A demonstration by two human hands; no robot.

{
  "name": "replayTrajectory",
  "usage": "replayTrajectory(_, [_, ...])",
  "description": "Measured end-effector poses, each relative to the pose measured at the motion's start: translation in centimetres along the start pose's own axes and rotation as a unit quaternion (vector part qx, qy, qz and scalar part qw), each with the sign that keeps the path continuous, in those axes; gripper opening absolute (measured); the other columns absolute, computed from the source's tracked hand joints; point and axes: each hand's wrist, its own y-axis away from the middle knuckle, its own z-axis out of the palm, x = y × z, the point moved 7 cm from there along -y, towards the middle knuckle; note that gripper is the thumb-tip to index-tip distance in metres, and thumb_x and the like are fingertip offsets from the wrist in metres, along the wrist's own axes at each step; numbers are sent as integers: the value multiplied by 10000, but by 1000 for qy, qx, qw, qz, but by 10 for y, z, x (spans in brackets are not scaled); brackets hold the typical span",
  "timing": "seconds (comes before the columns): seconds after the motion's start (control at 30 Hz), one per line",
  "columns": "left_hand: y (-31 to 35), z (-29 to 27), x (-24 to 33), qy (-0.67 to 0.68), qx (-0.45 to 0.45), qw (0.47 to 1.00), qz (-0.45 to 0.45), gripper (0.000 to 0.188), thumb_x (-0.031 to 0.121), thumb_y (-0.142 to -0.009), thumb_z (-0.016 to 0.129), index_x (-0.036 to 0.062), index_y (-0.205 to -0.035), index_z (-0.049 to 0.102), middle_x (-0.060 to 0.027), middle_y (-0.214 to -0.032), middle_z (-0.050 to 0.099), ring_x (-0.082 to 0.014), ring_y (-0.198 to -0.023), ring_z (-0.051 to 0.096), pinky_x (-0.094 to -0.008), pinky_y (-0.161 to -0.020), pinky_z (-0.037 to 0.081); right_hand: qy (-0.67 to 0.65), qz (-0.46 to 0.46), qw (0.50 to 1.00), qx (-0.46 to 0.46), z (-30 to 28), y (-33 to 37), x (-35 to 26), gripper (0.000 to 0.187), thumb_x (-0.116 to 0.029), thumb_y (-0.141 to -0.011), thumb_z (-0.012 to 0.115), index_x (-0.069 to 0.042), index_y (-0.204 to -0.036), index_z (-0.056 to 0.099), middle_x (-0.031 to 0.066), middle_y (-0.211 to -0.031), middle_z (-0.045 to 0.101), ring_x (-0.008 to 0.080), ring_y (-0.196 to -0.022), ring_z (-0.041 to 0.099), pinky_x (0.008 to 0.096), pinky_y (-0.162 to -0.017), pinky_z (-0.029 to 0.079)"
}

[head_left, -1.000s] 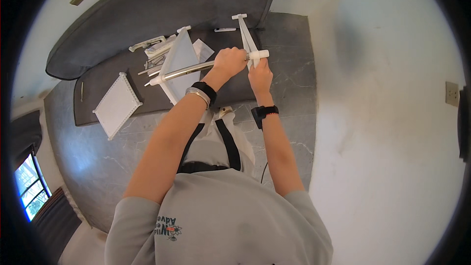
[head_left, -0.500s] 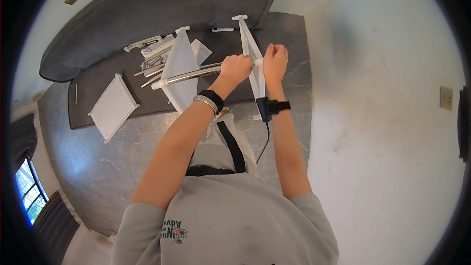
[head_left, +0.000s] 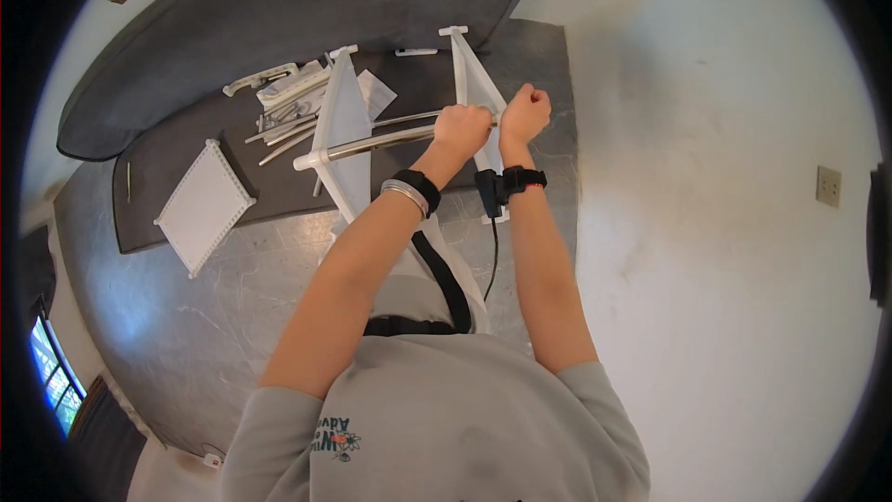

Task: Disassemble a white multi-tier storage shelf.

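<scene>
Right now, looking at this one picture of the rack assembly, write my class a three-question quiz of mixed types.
1. True or false: the left hand grips a metal rod.
2. Which lies flat on the dark mat, left of the frame? A) white square panel B) red bucket C) hammer
3. Fill in: the right hand is closed in a ____ at the right white side frame.

Key: 1 true; 2 A; 3 fist
</scene>
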Motion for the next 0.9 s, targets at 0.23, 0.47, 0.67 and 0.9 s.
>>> replayTrajectory(0.23, [-1,-5,-12,8,-33,999,-4,172,211,-725,616,47,-763,650,-161,-756,636,-313,-739,638,-392,-667,514,-28,-37,999,3,12,3,-4,245,-223,-784,526,14,-739,572,159,-733,615,321,-679,598,412,-640,449])
replayTrajectory(0.47, [0,-12,-9,42,-53,998,5,260,250,-742,619,35,-886,594,-158,-820,622,-318,-783,625,-402,-685,505,-5,-41,998,52,6,-2,-5,253,-228,-747,545,18,-706,585,168,-697,619,319,-668,598,409,-663,452])
replayTrajectory(0.67, [58,-71,-48,74,157,984,34,315,302,-786,591,27,-927,530,-156,-1010,562,-335,-963,543,-440,-860,404,3,-95,995,-15,12,-27,-2,274,-249,-740,528,14,-692,588,164,-703,621,331,-677,593,414,-670,448])
replayTrajectory(0.9, [147,-90,-176,-129,196,944,-234,228,264,-860,481,54,-887,567,-136,-889,589,-316,-843,556,-434,-781,422,83,-478,871,-71,10,47,-92,161,-186,-726,622,-50,-803,581,111,-824,568,290,-778,550,392,-673,427])
